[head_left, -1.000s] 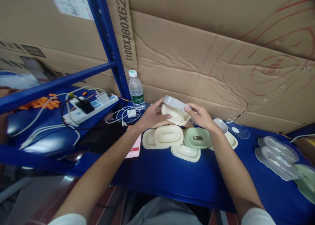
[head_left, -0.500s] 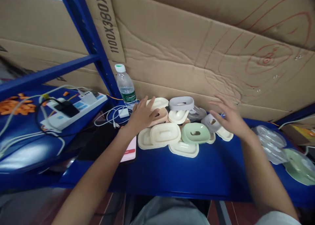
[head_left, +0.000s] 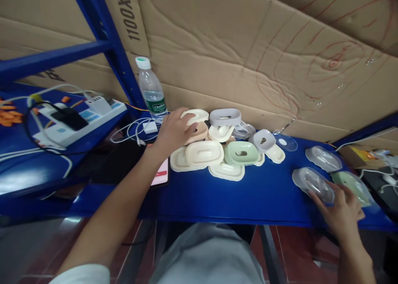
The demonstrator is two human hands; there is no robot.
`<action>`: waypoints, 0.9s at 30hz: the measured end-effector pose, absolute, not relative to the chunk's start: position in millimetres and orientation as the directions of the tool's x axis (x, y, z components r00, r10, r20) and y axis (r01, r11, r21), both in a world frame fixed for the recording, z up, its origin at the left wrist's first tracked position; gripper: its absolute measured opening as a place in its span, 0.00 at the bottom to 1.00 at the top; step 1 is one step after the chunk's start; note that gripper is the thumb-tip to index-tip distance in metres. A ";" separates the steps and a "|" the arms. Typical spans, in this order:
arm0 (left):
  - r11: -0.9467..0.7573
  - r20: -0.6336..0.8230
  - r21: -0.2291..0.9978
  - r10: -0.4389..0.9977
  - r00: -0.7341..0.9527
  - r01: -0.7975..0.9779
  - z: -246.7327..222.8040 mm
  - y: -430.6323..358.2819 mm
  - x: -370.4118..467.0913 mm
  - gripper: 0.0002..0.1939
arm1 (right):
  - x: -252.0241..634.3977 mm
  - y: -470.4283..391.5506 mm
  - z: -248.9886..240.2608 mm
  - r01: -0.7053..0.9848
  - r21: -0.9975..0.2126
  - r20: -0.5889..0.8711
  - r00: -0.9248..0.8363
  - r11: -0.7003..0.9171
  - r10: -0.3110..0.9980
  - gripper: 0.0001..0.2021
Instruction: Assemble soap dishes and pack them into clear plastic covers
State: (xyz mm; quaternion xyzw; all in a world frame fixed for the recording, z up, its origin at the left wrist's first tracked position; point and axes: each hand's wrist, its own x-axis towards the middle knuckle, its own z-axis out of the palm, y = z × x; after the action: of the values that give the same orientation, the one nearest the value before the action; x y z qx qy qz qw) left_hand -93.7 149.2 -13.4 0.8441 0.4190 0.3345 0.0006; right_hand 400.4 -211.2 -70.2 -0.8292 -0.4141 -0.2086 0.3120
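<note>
My left hand (head_left: 174,130) rests with its fingers spread over a cream dish (head_left: 199,116) and a peach dish (head_left: 199,134), at the left of a pile. The pile also has a cream dish (head_left: 204,154), a green dish (head_left: 242,153) and grey dishes, one at the back (head_left: 225,117) and one at the right (head_left: 264,140). On the right, my right hand (head_left: 340,203) has its fingertips at a clear plastic piece (head_left: 314,184), fingers apart. Another clear piece (head_left: 323,158) lies behind it, and a green one (head_left: 351,186) beside the hand.
A water bottle (head_left: 153,93) stands behind my left hand. A phone (head_left: 161,173), white cables (head_left: 132,130) and a power strip (head_left: 81,124) lie left. Cardboard (head_left: 217,47) backs the blue table (head_left: 248,197); a round clear disc (head_left: 286,141) lies near it.
My right hand has moved from the pile's right end to the clear pieces at the far right. One clear piece now lies further left and nearer. My left hand stays at the pile.
</note>
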 end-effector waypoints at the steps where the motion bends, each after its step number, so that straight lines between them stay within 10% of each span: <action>1: -0.672 0.564 0.273 0.691 0.451 0.688 -11.3 146.9 -91.9 0.21 | 393.6 -208.9 -64.5 0.837 -0.353 0.594 0.546 -0.417 0.591 0.34; 8: -0.838 0.532 0.352 0.546 0.647 0.418 8.8 116.0 -79.4 0.21 | 309.3 -158.3 -29.7 0.824 -0.561 0.622 0.484 -0.081 0.615 0.20; 14: -0.762 0.521 0.645 0.496 0.695 0.061 3.8 93.6 -59.7 0.51 | 195.2 -40.7 21.8 0.784 -0.442 0.776 0.092 0.435 0.623 0.22; 19: -0.710 0.653 0.691 0.694 0.302 0.136 -15.2 127.6 -64.1 0.28 | 168.4 61.3 40.0 0.527 -0.677 0.623 0.041 0.513 0.781 0.21; 23: -0.783 0.763 0.540 0.610 0.214 0.308 -11.1 124.8 -64.6 0.23 | 170.8 103.3 29.5 0.677 -0.532 0.729 0.060 0.508 0.682 0.20; 27: -0.931 0.725 0.159 0.336 0.602 0.328 -6.8 90.2 -53.5 0.23 | 180.6 110.0 15.0 0.772 -0.388 0.762 -0.039 0.504 0.646 0.21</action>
State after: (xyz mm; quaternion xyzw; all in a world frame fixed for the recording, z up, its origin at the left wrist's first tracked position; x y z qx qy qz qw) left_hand -53.5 90.2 -6.8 0.8949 0.1856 0.4059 0.0046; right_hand 180.6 110.0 15.0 -0.4939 -0.7177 -0.0643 0.4866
